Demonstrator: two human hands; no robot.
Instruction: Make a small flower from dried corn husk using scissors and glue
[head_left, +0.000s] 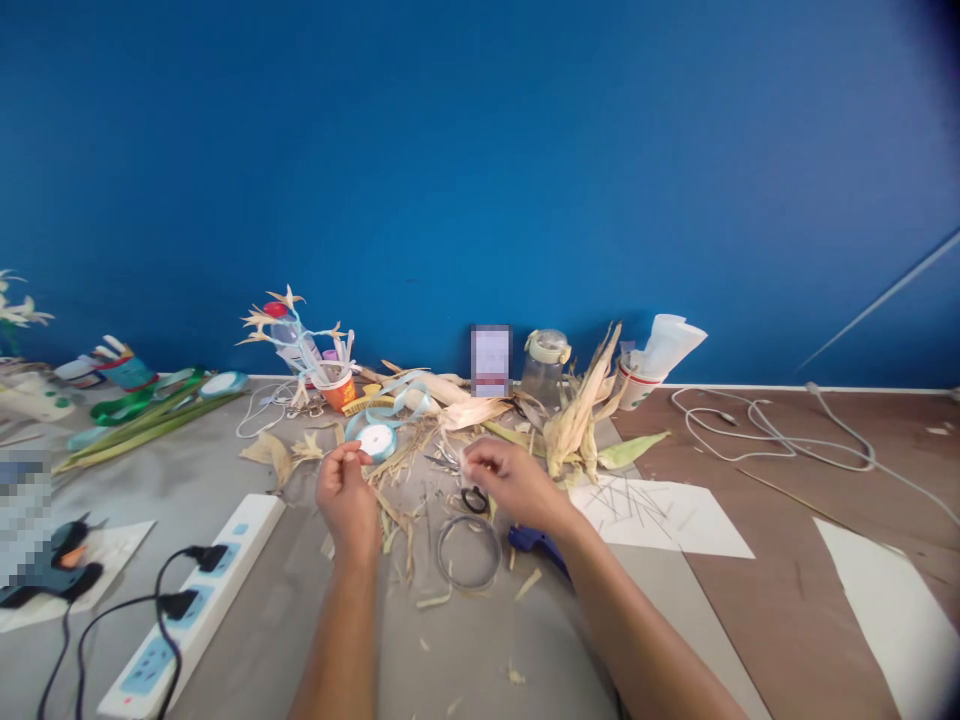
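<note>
My left hand point(346, 497) is raised over the grey table point(480, 640), fingers pinched together on something thin that I cannot make out. My right hand point(506, 480) is also pinched shut, close to dried corn husks point(577, 425); what it holds is too small to name. Between and just beyond the hands lies a roll of light blue ribbon point(376, 438). Below the hands lie a coil of wire point(469, 553), black-handled scissors point(472, 497) and a blue glue gun point(536, 543) partly hidden under my right forearm.
A white power strip point(196, 606) with black plugs lies at the left, beside another glue gun point(52, 565) on paper. Cups, a jar point(545, 364) and a husk-flower craft point(300, 335) stand by the blue wall. White cables point(772, 430) and paper sheets point(660, 515) lie right.
</note>
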